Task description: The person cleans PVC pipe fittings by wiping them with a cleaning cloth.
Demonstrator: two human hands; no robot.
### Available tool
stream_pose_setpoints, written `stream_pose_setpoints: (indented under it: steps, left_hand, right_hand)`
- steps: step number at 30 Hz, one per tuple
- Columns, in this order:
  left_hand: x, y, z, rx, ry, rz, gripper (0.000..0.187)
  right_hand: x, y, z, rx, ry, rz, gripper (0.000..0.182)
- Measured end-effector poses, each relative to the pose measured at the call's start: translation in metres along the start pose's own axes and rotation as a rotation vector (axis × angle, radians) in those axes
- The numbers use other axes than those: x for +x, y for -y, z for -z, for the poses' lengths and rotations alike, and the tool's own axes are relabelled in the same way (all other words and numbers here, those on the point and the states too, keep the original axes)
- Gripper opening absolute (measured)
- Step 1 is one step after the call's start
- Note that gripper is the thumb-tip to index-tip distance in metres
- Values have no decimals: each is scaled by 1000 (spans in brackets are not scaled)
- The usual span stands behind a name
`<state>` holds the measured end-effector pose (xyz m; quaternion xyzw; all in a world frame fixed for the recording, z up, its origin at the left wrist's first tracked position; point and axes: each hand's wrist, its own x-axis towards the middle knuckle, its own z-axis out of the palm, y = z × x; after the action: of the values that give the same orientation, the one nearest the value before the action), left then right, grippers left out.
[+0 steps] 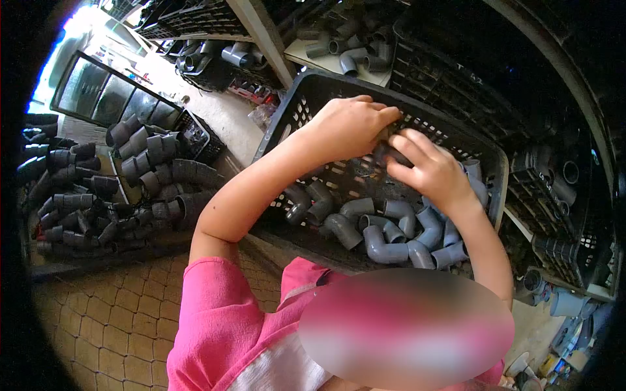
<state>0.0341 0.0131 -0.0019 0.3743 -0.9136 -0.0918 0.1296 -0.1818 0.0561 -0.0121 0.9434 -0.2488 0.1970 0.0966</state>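
Observation:
Both my hands are over a black perforated plastic crate (385, 91). My left hand (357, 128) is closed, its fingers curled down near the crate's far wall. Close beside it on the right, my right hand (427, 168) is closed too, thumb and fingers bent around a small dark grey piece, mostly hidden between the hands. I cannot make out its shape. Below them, several grey plastic pipe elbows (385, 247) lie loose in the near part of the crate. More elbows sit along its right side, partly behind my right forearm.
Stacked dark pipe fittings (130, 189) fill the left side above a wire mesh (111, 313). Black crates (450, 85) of fittings stand behind and at right. Grey fittings lie on a pale board (349, 62) at the back. A wooden post (264, 39) rises behind the crate.

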Motion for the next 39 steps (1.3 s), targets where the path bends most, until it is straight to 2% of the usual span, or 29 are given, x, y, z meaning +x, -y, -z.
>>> stream_pose_setpoints:
  steps: [3,4,6,9,11,13,15,17,20,23,24,27,29,31,37,39]
  left_hand:
    - [2,-4,9,-62,132,84,37]
    - [1,-1,2,-59,2,43,33]
    - [3,-1,4,-24,-132,-43,34]
    - [3,-5,7,10,-285,-138,41]
    - [5,-5,4,-2,-461,-274,46]
    - [6,-9,8,-54,-558,-305,58]
    - [5,-17,11,-115,-609,-278,66]
    - [4,-18,8,-151,-619,-305,72]
    - [5,-17,4,-125,-660,-457,71]
    - [2,-22,-1,49,-600,-489,69]
    - [1,-22,-1,154,-606,-481,70]
    - [4,-15,-5,116,-633,-367,73]
    - [8,-14,-2,74,-700,-278,74]
    - [4,-16,3,87,-658,-274,72]
    - [1,-21,0,140,-634,-363,65]
    - [-4,-24,5,267,-689,-318,65]
  right_hand:
    - [1,1,7,69,27,-49,15]
    - [1,0,12,81,22,-77,14]
    - [-2,-4,18,80,17,-146,14]
    - [-3,-7,24,201,-21,-335,23]
    - [-4,-10,28,489,-126,-446,48]
    - [-6,-18,29,393,-289,-425,48]
    - [-3,-19,33,410,-390,-507,45]
    - [-7,-20,19,652,-516,-614,39]
    - [-19,-24,11,1187,-473,-926,38]
    - [-18,-17,10,1815,-642,-1002,46]
    - [-20,-17,9,1840,-588,-1009,54]
    - [-13,-11,17,1836,-544,-945,56]
    - [-10,-8,22,1831,-425,-922,58]
    - [-10,-7,22,1852,-314,-973,60]
    - [-14,-10,15,1981,-263,-986,56]
    - [-14,-13,17,2015,-281,-987,51]
